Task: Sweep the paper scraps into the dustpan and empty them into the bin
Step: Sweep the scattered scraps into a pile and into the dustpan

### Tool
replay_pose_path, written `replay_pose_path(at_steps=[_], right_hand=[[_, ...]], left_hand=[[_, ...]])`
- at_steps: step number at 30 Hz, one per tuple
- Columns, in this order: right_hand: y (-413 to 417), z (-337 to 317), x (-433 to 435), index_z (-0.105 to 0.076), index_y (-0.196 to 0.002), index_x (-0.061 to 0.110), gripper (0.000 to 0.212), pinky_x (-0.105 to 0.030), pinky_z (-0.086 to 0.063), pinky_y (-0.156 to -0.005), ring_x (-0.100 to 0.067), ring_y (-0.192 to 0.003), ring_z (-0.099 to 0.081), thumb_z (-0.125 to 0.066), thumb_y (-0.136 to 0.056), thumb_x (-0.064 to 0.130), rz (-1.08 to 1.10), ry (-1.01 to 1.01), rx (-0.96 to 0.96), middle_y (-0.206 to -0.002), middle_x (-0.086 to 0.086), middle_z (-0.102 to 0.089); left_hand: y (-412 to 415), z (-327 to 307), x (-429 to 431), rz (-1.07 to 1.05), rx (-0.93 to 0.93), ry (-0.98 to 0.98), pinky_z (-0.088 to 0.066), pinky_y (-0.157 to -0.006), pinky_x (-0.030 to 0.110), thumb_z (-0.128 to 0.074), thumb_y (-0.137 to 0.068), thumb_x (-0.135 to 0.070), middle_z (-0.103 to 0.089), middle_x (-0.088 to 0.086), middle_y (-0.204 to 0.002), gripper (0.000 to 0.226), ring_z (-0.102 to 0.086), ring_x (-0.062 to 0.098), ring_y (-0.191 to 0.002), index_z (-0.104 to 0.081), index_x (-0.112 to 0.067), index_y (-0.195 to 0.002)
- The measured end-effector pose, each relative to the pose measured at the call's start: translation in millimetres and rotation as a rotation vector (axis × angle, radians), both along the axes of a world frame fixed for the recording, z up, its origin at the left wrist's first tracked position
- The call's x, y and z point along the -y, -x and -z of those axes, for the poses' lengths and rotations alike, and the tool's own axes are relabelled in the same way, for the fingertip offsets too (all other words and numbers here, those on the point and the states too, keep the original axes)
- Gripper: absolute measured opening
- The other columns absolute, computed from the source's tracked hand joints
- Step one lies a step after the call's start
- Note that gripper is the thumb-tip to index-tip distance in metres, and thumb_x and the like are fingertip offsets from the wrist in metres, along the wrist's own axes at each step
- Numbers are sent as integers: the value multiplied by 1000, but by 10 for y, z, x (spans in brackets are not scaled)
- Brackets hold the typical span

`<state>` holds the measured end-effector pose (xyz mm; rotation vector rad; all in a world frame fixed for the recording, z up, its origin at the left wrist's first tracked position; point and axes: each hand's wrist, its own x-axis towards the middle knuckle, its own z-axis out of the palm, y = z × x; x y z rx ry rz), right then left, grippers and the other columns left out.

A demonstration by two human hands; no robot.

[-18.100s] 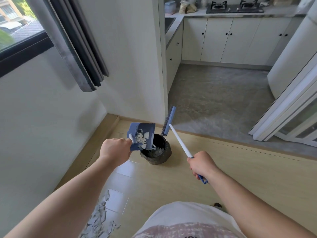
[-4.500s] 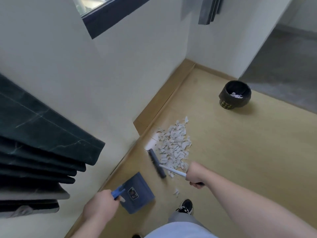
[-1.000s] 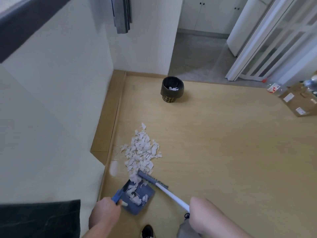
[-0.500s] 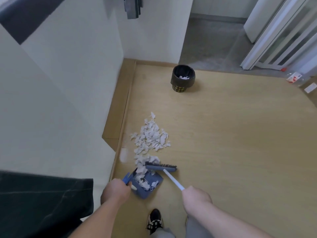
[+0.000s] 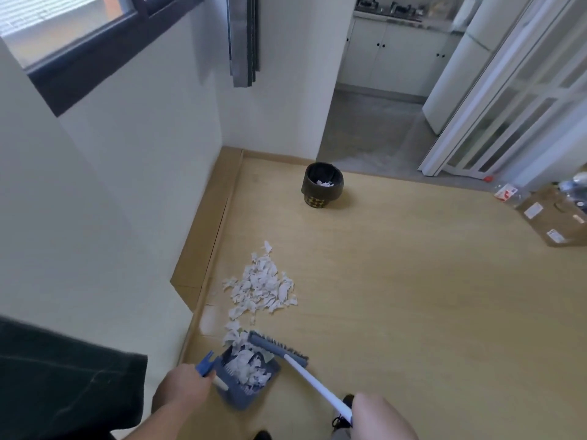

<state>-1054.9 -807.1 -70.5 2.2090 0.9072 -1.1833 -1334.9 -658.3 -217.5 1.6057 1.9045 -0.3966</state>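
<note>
Sweeping step: left hand (image 5: 182,387) clasps dustpan (image 5: 246,381), right hand (image 5: 379,414) clasps brush (image 5: 278,347). Next, likely draw far scraps (image 5: 262,285) nearward.

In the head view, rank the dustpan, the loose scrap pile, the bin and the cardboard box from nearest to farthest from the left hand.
1. dustpan: held by the left hand.
2. scrap pile: on the floor just beyond the dustpan.
3. bin: farther ahead, near the wall corner.
4. cardboard box: far right edge.

Left hand (image 5: 181,390) fisted low at the frame's bottom — right hand (image 5: 379,416) curled shut beside it, both forearms reaching forward
</note>
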Motion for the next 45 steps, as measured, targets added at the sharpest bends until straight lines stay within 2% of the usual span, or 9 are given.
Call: replay_pose_path(at_steps=[5,9,12,17,21,26,31,37,45], right_hand=[[103,288,-69,-37,-72,17,34,-30,-40,-103,-24,-125,-54,-40,-105,23,-19,17,-23,-74,1,-32],[247,525,-148,-58,-117,21,26,-28,-44,-80,-20,-104,-61,-41,-100,11,-17,-119,27,-75,6,-38],[355,691,-218,-58,-131,17,43,-30,-49,-79,-20,-101,-63,-34,-98,7,4,-101,51,-98,3,-60],[514,742,-228,-59,-133,14,42,-34,-54,-88,-22,-112,-64,-37,-98,5,-135,-32,45,-121,0,-65],[515,622,-155,-59,-129,15,38,-33,-53,-83,-24,-94,-59,-39,-98,7,-158,-37,8,-89,2,-54],[282,199,94,-39,-74,22,24,-24,-33,-50,-17,-71,-48,-48,-96,17,-7,-112,24,-79,4,-42],[-75,-72,366,-53,-91,17,7,-27,-38,-46,-21,-58,-52,-49,-90,22,158,-120,62,-82,-3,-57],[-520,-215,465,-49,-71,12,20,-26,-32,-40,-20,-45,-44,-50,-91,11,276,-99,47,-60,-5,-50],[-1150,80,581,-55,-91,1,12,-21,-31,-43,-15,-38,-39,-59,-86,11,918,-399,-140,-60,-12,-52]], left_hand=[[36,132,-94,108,-3,81,-50,-76,26,-41,-92,-60,-70,-5,-116,47,-61,17,-84,-67,-34,-122],[-69,-158,-141,59,-2,113,-54,-72,26,-51,-96,-55,-68,1,-92,35,-64,18,-81,-65,-24,-91],[8,77,-231,105,-6,132,-54,-70,27,-42,-87,-67,-71,-3,-104,51,-64,18,-81,-69,-34,-115],[108,230,-201,145,6,106,-48,-60,25,-44,-86,-60,-70,-5,-103,53,-61,17,-75,-64,-35,-128],[64,20,-73,87,30,45,-45,-54,23,-48,-90,-61,-64,-6,-82,45,-60,14,-67,-71,-32,-116],[-45,-251,158,-14,89,-27,-50,-57,26,-57,-90,-57,-66,2,-71,42,-65,19,-64,-66,-20,-72],[-242,-477,340,30,59,-75,-53,-62,26,-53,-87,-57,-66,-2,-72,39,-64,17,-65,-66,-23,-73],[-656,-802,320,107,39,-164,-51,-57,24,-54,-86,-58,-65,-6,-72,36,-62,12,-63,-66,-26,-75],[-1364,-1328,101,89,170,-266,-52,-55,24,-60,-86,-57,-66,-6,-60,40,-65,16,-59,-67,-24,-66]])
